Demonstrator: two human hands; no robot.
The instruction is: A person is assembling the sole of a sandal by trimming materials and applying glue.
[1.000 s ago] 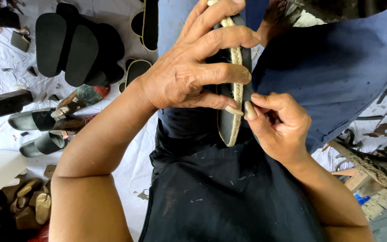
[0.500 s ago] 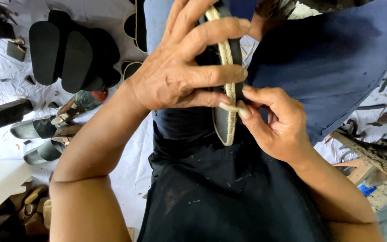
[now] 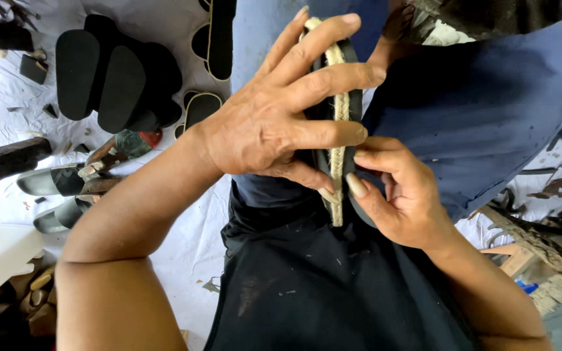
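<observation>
Item: white floor sheet [image 3: 170, 19], spread under everything; I see scraps scattered on it.

Item: my lap, blue cloth [image 3: 489, 117] over the right knee, black apron [image 3: 307, 292] below. The work rests here.

Item: stack of black soles [image 3: 108, 75], upper left on the sheet, well apart from my hands. More soles with pale edging [image 3: 203, 107] lie just beside them. These I judge finished or waiting; I cannot tell which.

Item: left hand [image 3: 274, 123], fingers wrapped and clamped around the black sole [image 3: 352, 104], holding it on edge above my lap.

Item: right hand [image 3: 404, 195], thumb and forefinger pinched together on the braided cord [image 3: 338, 162] at the near end of the sole.

Progress, as I judge it: the cord already runs along the visible edge from the far tip down to my thumbs; the tail near the heel looks loose, yet to be pressed down.

Change from half a second ago: my right thumb has slid slightly lower on the cord; the left hand's clasp is unchanged.
</observation>
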